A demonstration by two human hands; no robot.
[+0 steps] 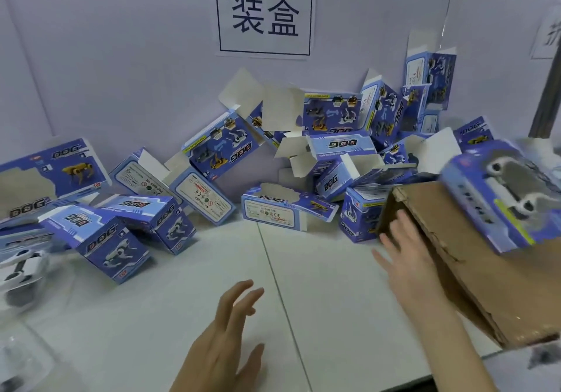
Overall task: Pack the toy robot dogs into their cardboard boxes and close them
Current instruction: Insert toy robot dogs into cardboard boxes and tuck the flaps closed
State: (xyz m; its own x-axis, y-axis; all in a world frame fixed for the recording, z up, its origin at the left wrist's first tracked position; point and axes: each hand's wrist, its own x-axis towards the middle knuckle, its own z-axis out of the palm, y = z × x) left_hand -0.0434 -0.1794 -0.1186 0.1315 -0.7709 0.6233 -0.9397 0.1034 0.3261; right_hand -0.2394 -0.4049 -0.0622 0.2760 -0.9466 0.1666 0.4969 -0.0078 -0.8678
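Closest, the white table [182, 315] bears a heap of blue boxes [218, 155], flaps open for filling. Right hand [406, 255], fingers spread, likely steadies the brown carton [473, 270]; left hand [224, 331] hovers spread, empty. One unpacked toy dog [18, 267] waits far left.

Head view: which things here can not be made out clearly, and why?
All in the head view.
Blue cardboard toy box at far right: motion blur, print unreadable.
Brown corrugated carton: cut by the right edge; its inside is hidden by its own wall.
White toy robot dog at left: blurred, cut by the left edge.
White paper sign at upper right: cut by the edge.
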